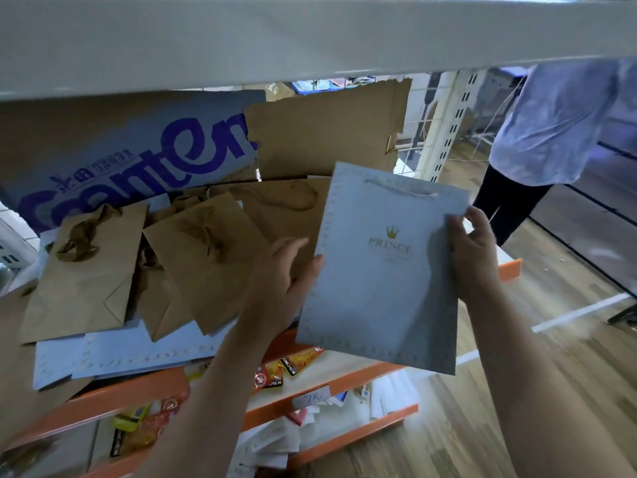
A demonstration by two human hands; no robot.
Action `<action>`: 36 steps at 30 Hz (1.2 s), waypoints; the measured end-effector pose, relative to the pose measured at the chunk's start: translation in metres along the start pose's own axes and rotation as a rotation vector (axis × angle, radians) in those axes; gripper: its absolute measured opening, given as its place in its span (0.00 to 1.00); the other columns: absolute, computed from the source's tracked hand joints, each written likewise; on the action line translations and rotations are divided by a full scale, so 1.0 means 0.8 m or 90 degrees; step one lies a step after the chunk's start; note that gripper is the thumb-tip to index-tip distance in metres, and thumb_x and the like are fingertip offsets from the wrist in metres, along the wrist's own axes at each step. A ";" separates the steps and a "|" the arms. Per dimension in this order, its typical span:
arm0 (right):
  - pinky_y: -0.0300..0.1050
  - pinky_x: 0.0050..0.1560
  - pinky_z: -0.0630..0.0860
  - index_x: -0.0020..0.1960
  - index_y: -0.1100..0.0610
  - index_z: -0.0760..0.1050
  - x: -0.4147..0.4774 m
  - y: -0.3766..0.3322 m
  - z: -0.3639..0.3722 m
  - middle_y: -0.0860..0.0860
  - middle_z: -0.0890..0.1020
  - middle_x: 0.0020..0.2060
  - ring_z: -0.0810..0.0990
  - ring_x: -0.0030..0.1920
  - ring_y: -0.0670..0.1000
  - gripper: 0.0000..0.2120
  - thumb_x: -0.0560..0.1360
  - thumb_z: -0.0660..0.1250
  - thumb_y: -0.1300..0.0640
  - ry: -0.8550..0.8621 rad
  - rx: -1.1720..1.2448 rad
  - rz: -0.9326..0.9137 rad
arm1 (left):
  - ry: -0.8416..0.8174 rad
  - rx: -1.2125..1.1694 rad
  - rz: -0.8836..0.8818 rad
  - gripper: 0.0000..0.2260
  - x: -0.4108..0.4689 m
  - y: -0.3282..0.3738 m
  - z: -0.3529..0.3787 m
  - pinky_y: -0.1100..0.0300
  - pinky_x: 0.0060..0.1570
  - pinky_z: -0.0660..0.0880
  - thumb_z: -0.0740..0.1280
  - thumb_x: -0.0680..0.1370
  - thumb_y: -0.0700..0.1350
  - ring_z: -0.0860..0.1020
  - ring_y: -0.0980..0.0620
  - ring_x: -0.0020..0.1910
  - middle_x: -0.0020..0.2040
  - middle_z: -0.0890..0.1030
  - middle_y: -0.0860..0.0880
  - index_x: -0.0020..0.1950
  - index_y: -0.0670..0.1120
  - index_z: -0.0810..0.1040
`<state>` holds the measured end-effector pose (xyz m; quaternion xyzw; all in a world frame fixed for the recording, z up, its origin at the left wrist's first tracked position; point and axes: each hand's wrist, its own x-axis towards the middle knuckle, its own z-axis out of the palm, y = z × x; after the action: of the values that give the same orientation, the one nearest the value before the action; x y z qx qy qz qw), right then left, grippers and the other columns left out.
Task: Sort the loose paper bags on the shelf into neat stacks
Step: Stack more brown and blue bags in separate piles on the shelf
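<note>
A flat pale blue paper bag (379, 291) with a gold crown and "PRINCE" print is held in the air in front of the shelf's right end. My left hand (279, 288) pinches its left edge, thumb on the front. My right hand (474, 257) grips its right edge. Several loose brown paper bags (206, 257) lie jumbled on the shelf to the left, one (82, 277) lying apart at the far left. Under them lie flat pale blue bags (138, 353) that stick out over the shelf's front edge.
A big cardboard sheet with purple lettering (138, 157) and torn brown cardboard (327, 132) stand at the back. The grey upper shelf (310, 39) hangs close overhead. Orange-edged lower shelves (310, 412) hold snack packets. A person (551, 132) stands at the right on the wooden floor.
</note>
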<state>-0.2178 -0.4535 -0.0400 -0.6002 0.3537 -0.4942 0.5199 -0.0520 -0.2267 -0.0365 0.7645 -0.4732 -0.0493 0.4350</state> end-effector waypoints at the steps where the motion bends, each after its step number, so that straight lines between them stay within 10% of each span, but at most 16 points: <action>1: 0.35 0.29 0.74 0.53 0.50 0.73 -0.002 0.000 0.006 0.42 0.81 0.30 0.78 0.28 0.41 0.03 0.81 0.62 0.56 -0.028 0.020 0.012 | -0.021 -0.075 -0.042 0.20 0.003 0.005 0.003 0.51 0.56 0.76 0.62 0.78 0.56 0.78 0.52 0.56 0.57 0.81 0.48 0.62 0.44 0.77; 7: 0.42 0.37 0.79 0.66 0.47 0.70 0.013 0.007 0.038 0.48 0.85 0.43 0.83 0.40 0.47 0.14 0.81 0.61 0.50 -0.146 0.058 0.075 | 0.099 -0.116 -0.132 0.07 0.016 -0.012 -0.012 0.62 0.33 0.73 0.62 0.81 0.48 0.79 0.58 0.37 0.41 0.82 0.52 0.55 0.49 0.77; 15: 0.54 0.55 0.72 0.56 0.60 0.72 0.045 0.058 0.032 0.60 0.78 0.54 0.74 0.56 0.62 0.32 0.71 0.65 0.32 -0.231 -0.721 0.106 | 0.295 -0.034 -0.222 0.07 0.006 -0.073 -0.055 0.57 0.32 0.68 0.61 0.81 0.51 0.75 0.51 0.33 0.36 0.77 0.51 0.54 0.50 0.75; 19: 0.46 0.34 0.66 0.46 0.60 0.72 0.052 0.058 0.040 0.58 0.77 0.44 0.76 0.46 0.58 0.33 0.63 0.71 0.30 -0.202 -0.691 0.130 | 0.330 -0.010 -0.268 0.06 0.002 -0.087 -0.062 0.63 0.27 0.66 0.62 0.81 0.52 0.75 0.60 0.30 0.36 0.77 0.55 0.54 0.54 0.76; 26: 0.44 0.27 0.64 0.40 0.65 0.77 0.055 0.056 0.026 0.57 0.78 0.34 0.76 0.35 0.56 0.27 0.62 0.79 0.41 -0.174 -0.583 0.133 | 0.314 -0.005 -0.278 0.10 0.008 -0.093 -0.050 0.60 0.30 0.67 0.61 0.81 0.51 0.76 0.55 0.35 0.39 0.79 0.55 0.58 0.50 0.77; 36: 0.49 0.42 0.75 0.48 0.59 0.74 0.048 0.061 0.028 0.53 0.79 0.41 0.79 0.45 0.57 0.13 0.71 0.72 0.53 -0.134 -0.472 0.134 | 0.309 0.017 -0.278 0.05 0.007 -0.093 -0.043 0.61 0.31 0.69 0.61 0.81 0.51 0.75 0.55 0.35 0.37 0.77 0.57 0.54 0.53 0.75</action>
<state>-0.1819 -0.4940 -0.0785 -0.7551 0.5125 -0.2129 0.3490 0.0181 -0.1968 -0.0666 0.8429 -0.1810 0.0483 0.5044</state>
